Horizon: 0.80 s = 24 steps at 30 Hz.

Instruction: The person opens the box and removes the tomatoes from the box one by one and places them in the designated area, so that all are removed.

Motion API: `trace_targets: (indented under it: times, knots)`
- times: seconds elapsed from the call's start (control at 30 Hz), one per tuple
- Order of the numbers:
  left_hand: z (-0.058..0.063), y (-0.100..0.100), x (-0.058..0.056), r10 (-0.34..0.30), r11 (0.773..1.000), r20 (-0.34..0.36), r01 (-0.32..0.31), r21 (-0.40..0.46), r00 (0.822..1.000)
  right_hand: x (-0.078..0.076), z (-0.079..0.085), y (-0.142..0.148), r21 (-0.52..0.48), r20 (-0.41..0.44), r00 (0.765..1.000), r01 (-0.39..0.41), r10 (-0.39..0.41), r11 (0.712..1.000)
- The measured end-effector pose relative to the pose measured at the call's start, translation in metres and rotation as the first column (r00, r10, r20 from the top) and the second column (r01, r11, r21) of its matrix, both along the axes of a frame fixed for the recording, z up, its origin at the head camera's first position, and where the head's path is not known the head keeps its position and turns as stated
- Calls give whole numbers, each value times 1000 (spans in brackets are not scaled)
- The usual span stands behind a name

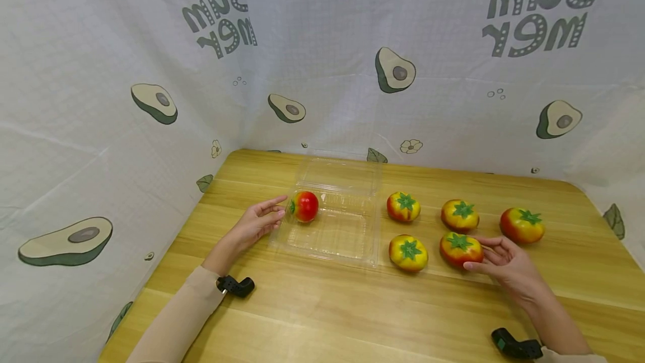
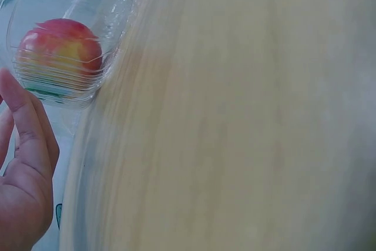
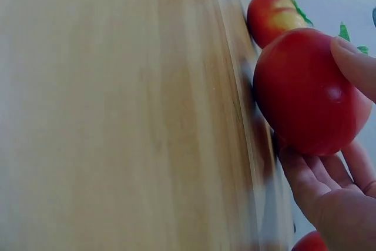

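Note:
My right hand (image 1: 511,270) holds a red-and-yellow tomato (image 1: 461,249) with a green star-shaped top. In the right wrist view the thumb lies on one side of this tomato (image 3: 311,92) and the fingers on the other. At the left, my left hand (image 1: 259,221) is beside the left wall of an opened clear plastic container (image 1: 327,251), its fingers loosely extended. Whether the fingertips touch the wall I cannot tell. One red tomato (image 1: 306,206) lies on its side inside the container, its green top toward the left hand. The container's lid (image 1: 340,175) is folded back.
Between the container and my right hand are two tomatoes, one at the back (image 1: 403,207) and one nearer (image 1: 408,253). Two more tomatoes, one (image 1: 459,215) behind the held one and another (image 1: 522,225) farther right, sit on the wooden table (image 1: 322,318). A patterned white cloth (image 1: 322,71) hangs behind.

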<state>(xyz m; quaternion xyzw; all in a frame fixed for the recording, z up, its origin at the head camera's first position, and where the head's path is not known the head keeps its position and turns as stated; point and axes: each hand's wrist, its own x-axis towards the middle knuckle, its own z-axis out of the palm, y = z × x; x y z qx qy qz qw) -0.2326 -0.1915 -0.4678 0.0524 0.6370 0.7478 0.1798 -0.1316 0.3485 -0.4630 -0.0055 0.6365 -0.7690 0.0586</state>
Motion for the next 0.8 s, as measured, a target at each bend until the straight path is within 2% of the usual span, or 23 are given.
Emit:
trace_targets:
  times: [0.47,0.8]
  knots:
    - [-1,1,-2,1,1000,1,-1,1,1000,1,3,7,14,-35,997,-69,69,998]
    - [0,1,-1,14,1000,27,-14,4,1000,0,5,7,103,-46,995,-82,87,991]
